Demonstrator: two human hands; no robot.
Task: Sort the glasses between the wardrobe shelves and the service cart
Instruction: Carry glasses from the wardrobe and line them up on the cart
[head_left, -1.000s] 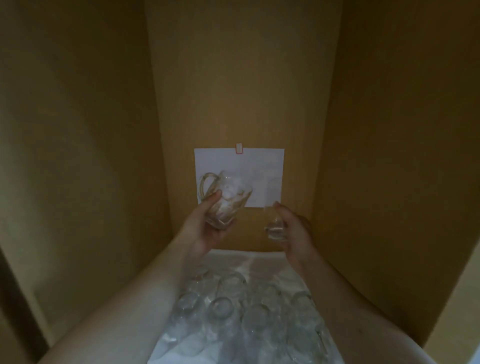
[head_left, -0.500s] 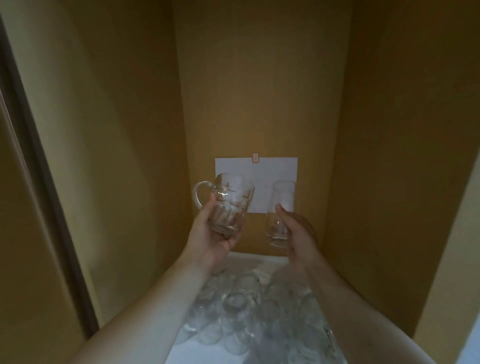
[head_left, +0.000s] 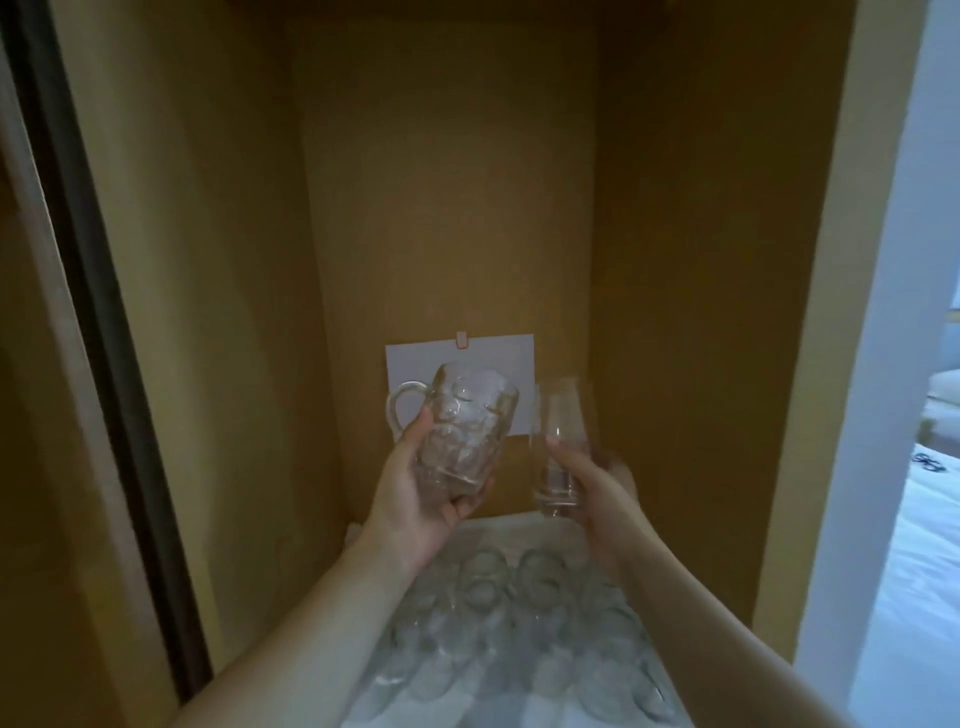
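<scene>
Head view, left hand (head_left: 410, 499) gripping mug (head_left: 467, 431), tilted

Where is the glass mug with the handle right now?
In the head view the glass mug is held up in the left hand, centre-left, in front of the white paper and beside the tall glass.

I see a bedroom, perhaps in a hotel: a brown wooden wardrobe (head_left: 447, 208) stands open, and a white bed (head_left: 919, 545) shows at right.
</scene>
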